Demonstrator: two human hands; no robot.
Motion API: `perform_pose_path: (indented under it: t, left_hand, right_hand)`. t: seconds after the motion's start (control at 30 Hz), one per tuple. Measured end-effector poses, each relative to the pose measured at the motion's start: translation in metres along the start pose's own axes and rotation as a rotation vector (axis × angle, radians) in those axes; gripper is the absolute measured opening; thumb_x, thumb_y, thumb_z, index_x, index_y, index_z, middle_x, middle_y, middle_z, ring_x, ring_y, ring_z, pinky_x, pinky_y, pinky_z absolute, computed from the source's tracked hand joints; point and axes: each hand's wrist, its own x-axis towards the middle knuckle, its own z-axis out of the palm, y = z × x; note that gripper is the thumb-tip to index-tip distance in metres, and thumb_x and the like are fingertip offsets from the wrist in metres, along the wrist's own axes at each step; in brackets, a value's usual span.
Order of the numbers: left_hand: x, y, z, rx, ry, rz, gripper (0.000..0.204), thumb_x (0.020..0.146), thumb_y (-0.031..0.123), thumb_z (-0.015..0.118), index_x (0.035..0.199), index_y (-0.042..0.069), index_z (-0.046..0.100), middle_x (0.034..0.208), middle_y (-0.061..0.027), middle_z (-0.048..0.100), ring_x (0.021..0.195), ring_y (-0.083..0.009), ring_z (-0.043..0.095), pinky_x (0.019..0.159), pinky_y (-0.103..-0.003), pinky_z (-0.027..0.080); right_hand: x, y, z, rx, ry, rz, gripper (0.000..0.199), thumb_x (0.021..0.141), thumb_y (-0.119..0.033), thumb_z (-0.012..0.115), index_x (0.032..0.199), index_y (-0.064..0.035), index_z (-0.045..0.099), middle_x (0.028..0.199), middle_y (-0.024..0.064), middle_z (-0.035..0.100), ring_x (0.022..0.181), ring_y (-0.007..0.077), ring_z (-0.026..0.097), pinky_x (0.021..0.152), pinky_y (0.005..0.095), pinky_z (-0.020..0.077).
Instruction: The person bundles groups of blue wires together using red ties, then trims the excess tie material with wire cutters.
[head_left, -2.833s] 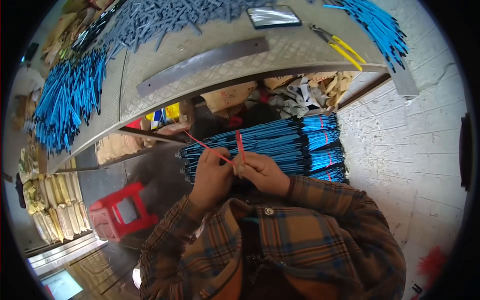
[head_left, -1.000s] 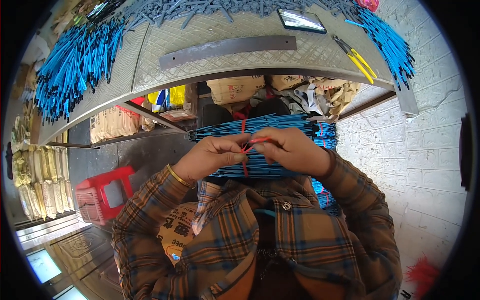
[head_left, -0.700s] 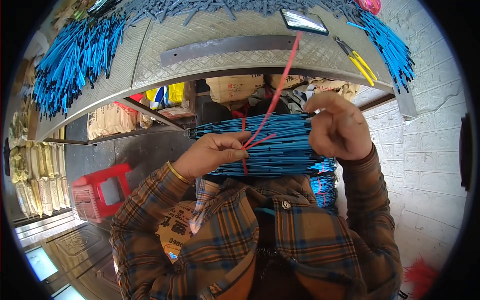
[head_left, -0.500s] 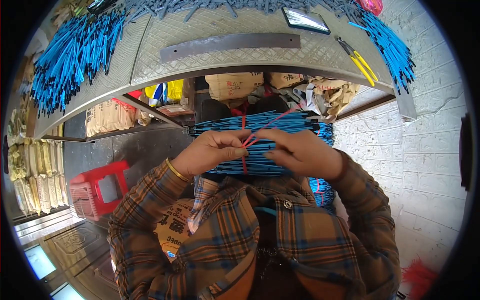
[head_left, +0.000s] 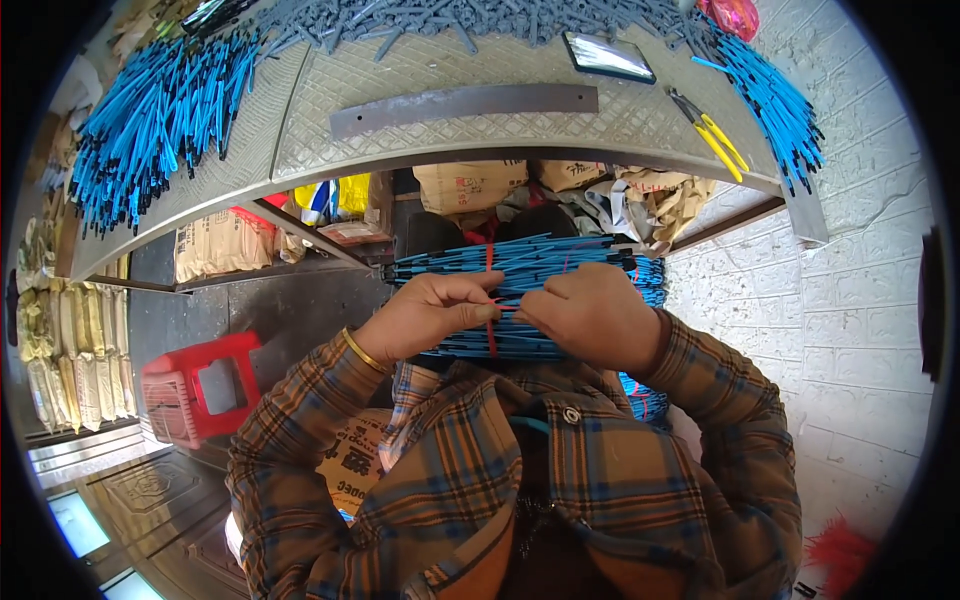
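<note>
A metal table (head_left: 420, 80) bears loose blue rods (head_left: 150, 110), yellow-handled pliers (head_left: 712, 135); red stool (head_left: 195, 395) below

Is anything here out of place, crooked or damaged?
Nothing stands out. Both hands, left and right, grip the red tie around a tidy bundle of blue rods. More rods lie loose on the table, with yellow-handled pliers.

1. Bundle of blue rods (head_left: 540, 270): thin, straight, packed tight, lying roughly horizontal, held up below the table edge.
2. Red tie (head_left: 490, 300): thin cord wrapped vertically around the bundle near its middle, pulled snug.
3. More blue rods (head_left: 645, 390) just behind and below it.
</note>
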Motion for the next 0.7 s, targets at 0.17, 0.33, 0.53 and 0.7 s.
perform_pose_path:
  t: [0.17,0.33,0.53,0.7]
  left_hand:
    - [0.001,-0.003,0.000,-0.011,0.014,0.032,0.013,0.086,0.011,0.060,0.093,0.001,0.065,0.127,-0.0150,0.050,0.114,-0.0168,0.049,0.092,-0.029,0.041]
    - [-0.003,0.001,0.003,-0.033,0.026,0.013,0.017,0.088,0.013,0.058,0.097,0.001,0.064,0.117,-0.0142,0.057,0.106,-0.0141,0.052,0.087,-0.027,0.042]
    - [-0.007,-0.008,0.015,-0.131,0.258,0.163,0.017,0.091,0.014,0.052,0.093,0.000,0.060,0.099,-0.0055,0.062,0.090,-0.0093,0.055,0.080,-0.023,0.044]
    - [0.012,-0.015,0.030,-0.315,0.486,0.257,0.021,0.093,0.017,0.049,0.087,0.001,0.059,0.077,-0.0024,0.059,0.073,-0.0086,0.055,0.067,-0.022,0.044]
  right_hand:
    - [-0.004,-0.005,-0.005,-0.053,-0.002,-0.010,0.018,0.081,-0.025,0.058,0.073,-0.0102,0.052,0.062,0.0031,0.051,0.059,0.0264,0.056,0.053,0.0386,0.0432]
    - [0.003,-0.002,0.012,0.499,0.000,0.066,0.020,0.084,-0.023,0.059,0.073,-0.0079,0.053,0.068,0.0036,0.053,0.068,0.0208,0.057,0.066,0.0355,0.0451]
    - [0.009,0.011,0.040,1.679,0.231,0.359,0.025,0.093,-0.024,0.048,0.078,-0.0044,0.050,0.073,0.0047,0.053,0.078,0.0176,0.055,0.082,0.0355,0.0439]
    - [0.011,0.024,0.036,1.697,0.099,0.367,0.024,0.094,-0.024,0.047,0.078,-0.0058,0.049,0.074,0.0045,0.053,0.075,0.0184,0.054,0.077,0.0350,0.0432]
